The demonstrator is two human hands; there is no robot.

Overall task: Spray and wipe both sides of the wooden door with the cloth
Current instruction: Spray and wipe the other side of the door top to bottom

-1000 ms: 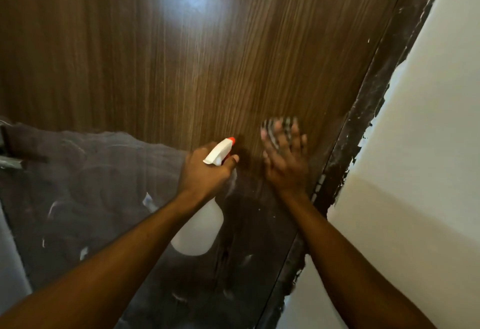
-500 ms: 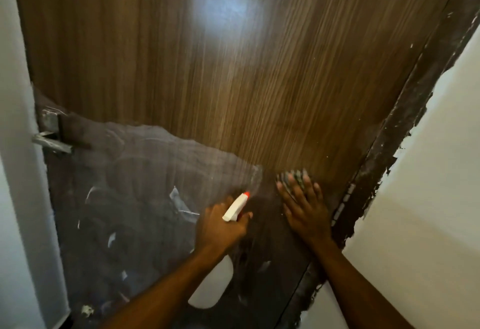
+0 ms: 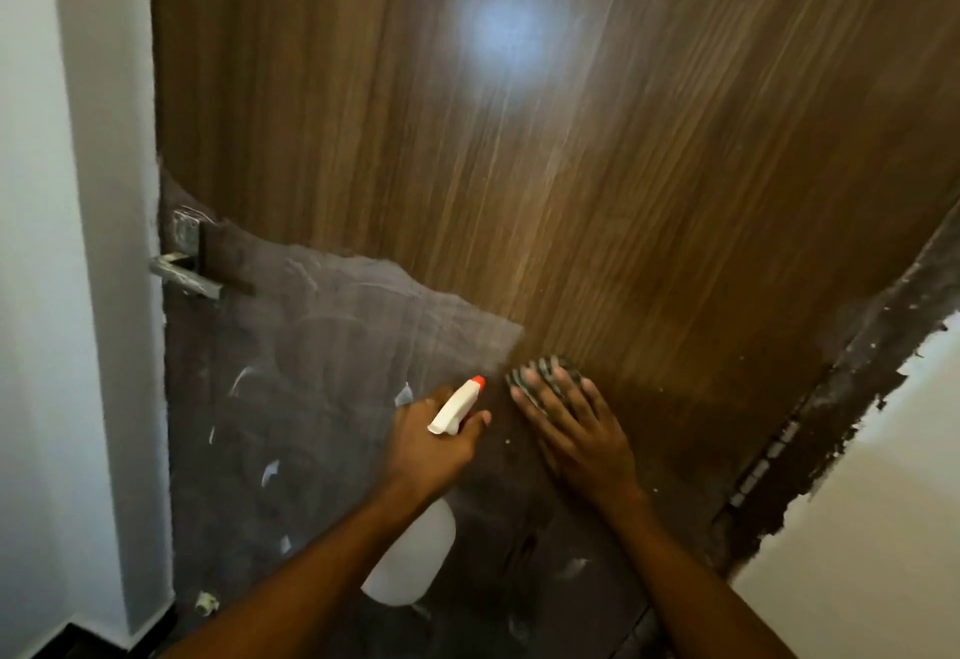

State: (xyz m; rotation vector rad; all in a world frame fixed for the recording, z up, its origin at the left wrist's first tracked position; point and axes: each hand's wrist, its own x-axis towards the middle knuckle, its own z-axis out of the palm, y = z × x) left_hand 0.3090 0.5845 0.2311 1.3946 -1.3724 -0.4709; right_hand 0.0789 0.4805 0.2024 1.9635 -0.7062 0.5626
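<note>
The wooden door [image 3: 519, 164] fills the view, brown and glossy above, with a dull grey film [image 3: 311, 372] over its lower left part. My left hand [image 3: 431, 442] grips a white spray bottle [image 3: 415, 570] by its neck, its orange-tipped nozzle [image 3: 478, 382] aimed at the door. To its right, my right hand [image 3: 576, 435] lies flat with straight fingers and presses a dark striped cloth [image 3: 540, 372] against the door. Most of the cloth is hidden under the fingers.
A metal door handle [image 3: 182, 263] juts out at the door's left edge, beside a white wall [image 3: 67, 294]. On the right runs a dark, paint-flecked frame with a hinge [image 3: 769, 455], then another white wall [image 3: 883, 528]. Dark floor [image 3: 78, 643] shows at the bottom left.
The view has shifted so the handle and left wall now show. Both hands sit lower in view, still side by side on the door, with the cloth near the film's right edge.
</note>
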